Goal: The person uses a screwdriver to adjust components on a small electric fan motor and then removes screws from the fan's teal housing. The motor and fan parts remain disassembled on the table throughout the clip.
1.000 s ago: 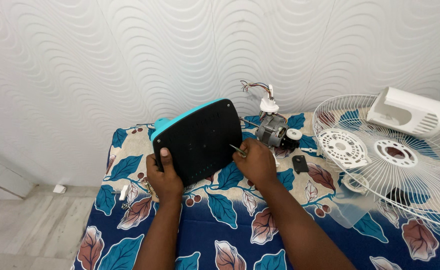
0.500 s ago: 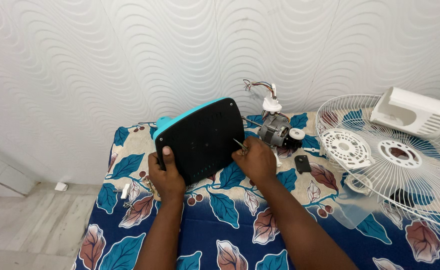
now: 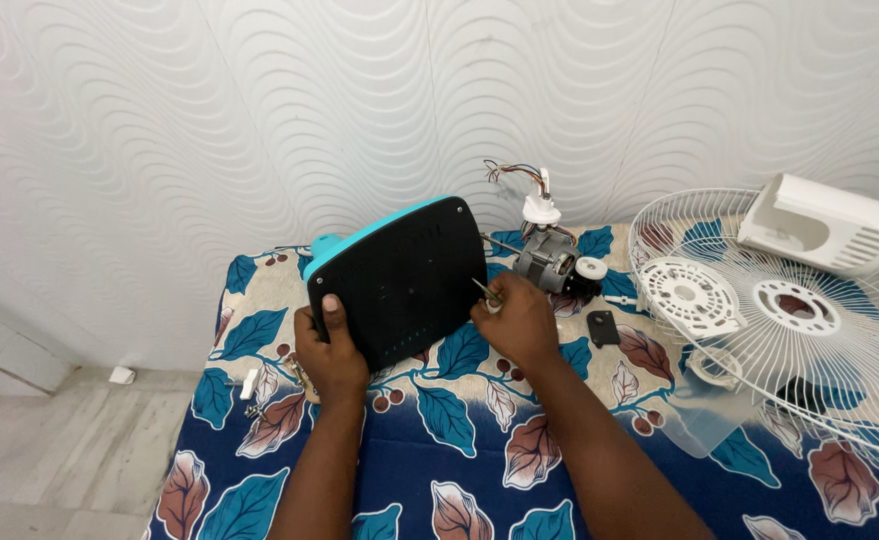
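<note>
Left hand [image 3: 331,352] grips black fan base [image 3: 399,282], tilted up near table's [image 3: 439,470] back edge. Right hand [image 3: 515,322] closed on thin screwdriver [image 3: 483,290], tip at base's right edge. Motor [image 3: 547,262] just behind.

Your left hand [image 3: 331,352] is gripping a base [image 3: 399,280] of matt black plastic, finely textured, with a smooth turquoise plastic rim. Your right hand [image 3: 515,322] is pinching a thin, shiny metal tool [image 3: 485,291] against it. Everything is lying on a soft printed cloth [image 3: 459,450], matt, with a leaf pattern. Beside it a motor [image 3: 547,262] is showing dull grey metal, with plastic-coated wires on top. A grille [image 3: 789,330] of thin white coated wire is looking slightly glossy. A smooth white plastic housing [image 3: 824,226] is resting on it. The wall [image 3: 259,120] behind is looking matt white, embossed with waves.
</note>
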